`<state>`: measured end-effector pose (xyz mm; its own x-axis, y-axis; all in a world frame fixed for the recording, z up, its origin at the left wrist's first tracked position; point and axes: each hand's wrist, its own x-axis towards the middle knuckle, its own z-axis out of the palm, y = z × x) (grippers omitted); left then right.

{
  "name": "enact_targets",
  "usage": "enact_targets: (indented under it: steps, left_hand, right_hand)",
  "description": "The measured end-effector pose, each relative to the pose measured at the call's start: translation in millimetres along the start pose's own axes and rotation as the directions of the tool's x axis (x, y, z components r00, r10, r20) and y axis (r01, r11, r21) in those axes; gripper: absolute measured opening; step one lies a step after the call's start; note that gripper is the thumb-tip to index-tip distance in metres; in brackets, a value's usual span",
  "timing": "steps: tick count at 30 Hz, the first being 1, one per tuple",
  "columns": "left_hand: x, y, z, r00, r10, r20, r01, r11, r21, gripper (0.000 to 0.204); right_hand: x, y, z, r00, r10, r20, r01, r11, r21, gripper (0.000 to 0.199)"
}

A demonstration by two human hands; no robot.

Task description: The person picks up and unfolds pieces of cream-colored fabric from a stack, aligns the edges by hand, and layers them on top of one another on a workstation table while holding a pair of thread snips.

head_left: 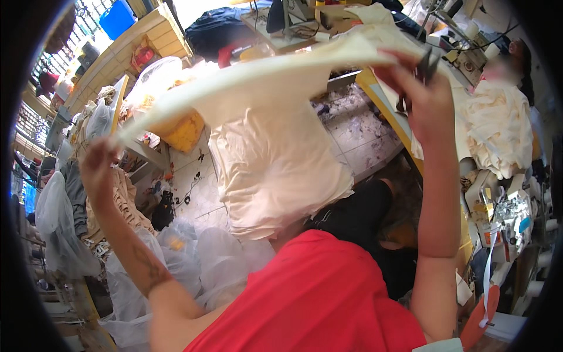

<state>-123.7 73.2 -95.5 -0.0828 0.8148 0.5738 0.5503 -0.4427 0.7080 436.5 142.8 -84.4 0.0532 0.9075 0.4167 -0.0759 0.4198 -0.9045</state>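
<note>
A cream garment [252,76], blurred by motion, is stretched in the air between my two raised hands. My left hand [99,167] is closed on its lower left end. Its upper right end is pinched in my right hand [425,97], which also has a small dark pointed tool [427,66], seemingly thread snips, lying among the fingers. Below the garment, a pile of cream cloth [275,176] with a wrinkled top rests in front of my knees. Where the raised garment ends and the pile starts is hard to make out.
Sewing machines [504,211] stand along the right, near a heap of cream cloth [498,123]. Clear plastic bags [199,258] and tan cloth pieces [126,202] lie at the left. Scraps litter the tiled floor [366,123]. A blue container [117,22] sits at the far left.
</note>
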Motion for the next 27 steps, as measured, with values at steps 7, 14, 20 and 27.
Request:
enact_targets:
  steps: [7, 14, 20, 27]
  left_hand:
    - [-161.4, -88.9, 130.5, 0.833, -0.251, 0.493, 0.279, 0.960, 0.018, 0.015]
    - [-202.3, -95.0, 239.9, 0.744, -0.183, 0.643, 0.107, 0.982, 0.156, 0.018]
    - [-119.9, -14.4, 396.5, 0.684, -0.044, 0.728, -0.159, 0.965, 0.207, 0.028]
    - [-133.8, -87.9, 366.9, 0.694, -0.167, 0.701, -0.061, 0.956, 0.288, 0.013]
  right_hand:
    - [-126.3, 177.7, -52.4, 0.969, 0.177, 0.172, -0.069, 0.865, -0.498, 0.034]
    - [-182.2, 178.3, -68.5, 0.972, 0.184, 0.145, -0.048, 0.762, -0.646, 0.047]
    - [-231.0, 169.2, -85.3, 0.886, 0.367, -0.285, -0.461, 0.622, -0.632, 0.032]
    - [-263.8, 175.3, -94.7, 0.791, 0.466, -0.396, -0.609, 0.661, -0.438, 0.028]
